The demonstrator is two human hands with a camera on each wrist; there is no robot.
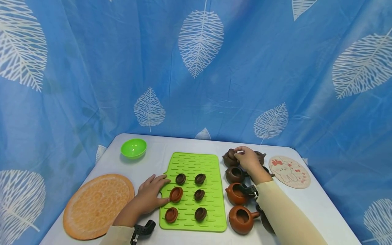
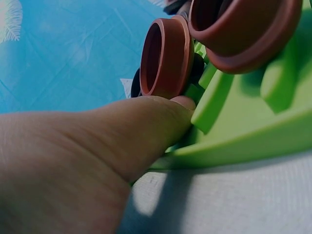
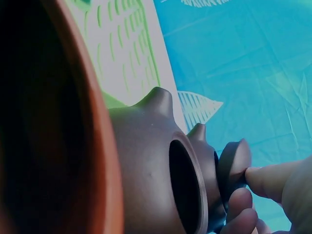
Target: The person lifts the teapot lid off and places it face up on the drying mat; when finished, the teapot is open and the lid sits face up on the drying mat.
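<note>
My right hand [image 1: 247, 159] pinches a dark brown teapot lid [image 3: 234, 165] at the mouth of the farthest dark teapot [image 1: 229, 160]. In the right wrist view the lid is tilted against the opening; whether it is seated I cannot tell. My left hand [image 1: 151, 194] rests at the left edge of the green mat [image 1: 196, 163], fingers spread, with the thumb tip beside a reddish-brown lid [image 1: 176, 194]. Several upturned lids lie on the mat, among them another reddish-brown lid [image 1: 171, 215] and a dark lid [image 1: 200, 214].
Right of the mat stand lidless teapots, including a reddish one [image 1: 241, 221], an orange-brown one [image 1: 234, 194] and a dark one [image 1: 234, 174]. More dark pots are partly hidden by my right arm. A green bowl [image 1: 133, 148], round orange mat [image 1: 99, 206] and pink round mat [image 1: 289, 172] lie around.
</note>
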